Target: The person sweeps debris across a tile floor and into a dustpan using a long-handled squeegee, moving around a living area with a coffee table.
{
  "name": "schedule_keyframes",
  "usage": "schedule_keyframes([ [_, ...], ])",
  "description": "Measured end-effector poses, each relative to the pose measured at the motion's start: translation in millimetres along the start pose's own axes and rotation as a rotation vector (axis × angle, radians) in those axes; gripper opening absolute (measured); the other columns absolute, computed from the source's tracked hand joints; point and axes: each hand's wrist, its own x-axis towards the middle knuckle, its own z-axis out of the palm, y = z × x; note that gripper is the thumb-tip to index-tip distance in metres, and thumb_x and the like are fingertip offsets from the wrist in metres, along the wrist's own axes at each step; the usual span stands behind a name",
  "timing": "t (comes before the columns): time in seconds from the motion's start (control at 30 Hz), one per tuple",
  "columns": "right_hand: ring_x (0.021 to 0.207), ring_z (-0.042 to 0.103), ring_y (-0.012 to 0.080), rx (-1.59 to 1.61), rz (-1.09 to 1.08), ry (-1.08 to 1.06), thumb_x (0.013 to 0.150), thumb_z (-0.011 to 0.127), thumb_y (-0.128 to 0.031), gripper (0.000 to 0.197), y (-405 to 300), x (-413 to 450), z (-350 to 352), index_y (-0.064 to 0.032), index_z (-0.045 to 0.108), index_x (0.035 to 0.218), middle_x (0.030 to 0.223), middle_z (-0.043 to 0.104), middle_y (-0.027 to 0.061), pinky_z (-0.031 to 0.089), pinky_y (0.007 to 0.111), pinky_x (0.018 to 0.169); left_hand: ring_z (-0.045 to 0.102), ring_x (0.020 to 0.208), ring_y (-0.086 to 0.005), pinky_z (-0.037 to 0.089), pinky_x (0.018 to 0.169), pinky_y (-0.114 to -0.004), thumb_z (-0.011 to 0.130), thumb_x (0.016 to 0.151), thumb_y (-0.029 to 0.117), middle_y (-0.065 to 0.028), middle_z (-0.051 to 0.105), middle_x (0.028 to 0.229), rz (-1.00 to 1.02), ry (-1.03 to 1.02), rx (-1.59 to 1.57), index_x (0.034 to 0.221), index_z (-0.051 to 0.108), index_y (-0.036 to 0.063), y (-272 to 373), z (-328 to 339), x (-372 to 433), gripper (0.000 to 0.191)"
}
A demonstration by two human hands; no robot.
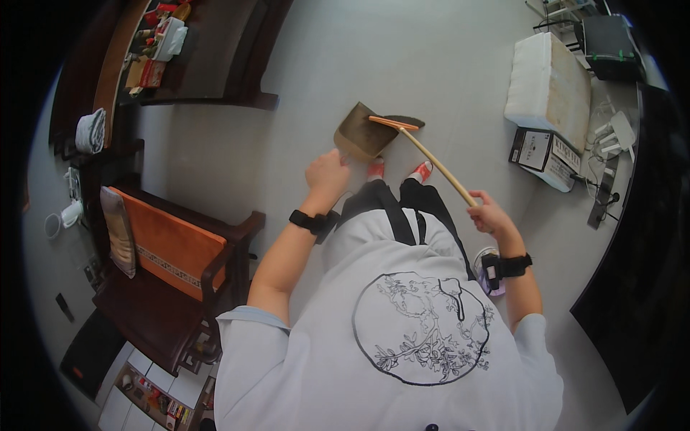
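My left hand (328, 175) is closed in a fist just behind the dustpan (362, 132); it seems to be around the dustpan's handle, which the hand mostly hides. My right hand (489, 213) grips the top of a broom's long pale handle (439, 167). The broom's orange head (395, 123) lies across the right side of the dustpan's opening, with its dark bristles (407, 119) reaching past the pan's edge. Both stand in front of my feet in red slippers (375, 168), over the grey floor (323, 59).
A dark wooden table (215, 59) stands at the upper left, a wooden armchair (161, 291) with an orange cushion at the left. To the right are a white foam box (544, 86), a printed carton (539, 153), cables with a power strip (604, 191) and a large black screen (641, 258).
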Motion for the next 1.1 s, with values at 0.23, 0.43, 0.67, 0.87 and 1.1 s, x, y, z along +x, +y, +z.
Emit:
schedule_keyframes([
  [0.23,0.037,0.036,0.0069,0.060,-0.138,0.053,0.072,0.050,-0.002,0.042,-53,-10,6,-0.0080,0.034,0.110,0.054,0.040,0.0004,0.026,0.022,0.032,0.056,0.067,-0.0298,0.043,0.059,-0.039,0.055,0.062,0.018,-0.0116,0.059,0.069,-0.026,-0.025,-0.088,0.073,0.055,0.0081,-27,2,-14,0.015],
  [0.43,0.044,0.043,0.0118,-0.162,-0.285,0.166,0.070,0.048,-0.003,0.046,-123,88,19,-0.0073,0.032,0.113,0.060,0.044,0.0038,0.032,0.026,0.035,0.056,0.068,-0.0285,0.044,0.059,-0.038,0.054,0.061,0.018,-0.0094,0.059,0.068,-0.197,-0.001,-0.217,0.073,0.055,0.0083,-45,1,-40,0.015],
  [0.67,0.053,0.054,0.0220,-0.672,-0.281,0.359,0.068,0.043,-0.005,0.050,-107,166,37,-0.0076,0.029,0.116,0.074,0.053,0.0152,0.045,0.034,0.042,0.056,0.070,-0.0316,0.043,0.059,-0.041,0.053,0.067,0.022,-0.0129,0.059,0.073,-0.222,0.016,-0.216,0.074,0.055,0.0068,-39,21,-43,0.017],
  [0.87,0.037,0.048,0.0216,-0.823,-0.220,0.152,0.068,0.041,-0.002,0.048,-30,87,61,-0.0082,0.025,0.113,0.057,0.049,0.0153,0.036,0.034,0.029,0.057,0.067,-0.0306,0.045,0.059,-0.039,0.054,0.064,0.017,-0.0119,0.059,0.067,-0.218,0.069,-0.101,0.072,0.057,0.0095,-31,28,-36,0.011],
  [1.1,0.042,0.041,0.0108,-0.391,-0.037,-0.028,0.070,0.050,-0.005,0.046,-27,4,39,-0.0070,0.033,0.113,0.059,0.043,0.0042,0.031,0.024,0.033,0.057,0.067,-0.0309,0.045,0.058,-0.039,0.054,0.064,0.017,-0.0122,0.059,0.068,-0.184,0.084,-0.104,0.072,0.057,0.0096,-37,21,-28,0.011],
])
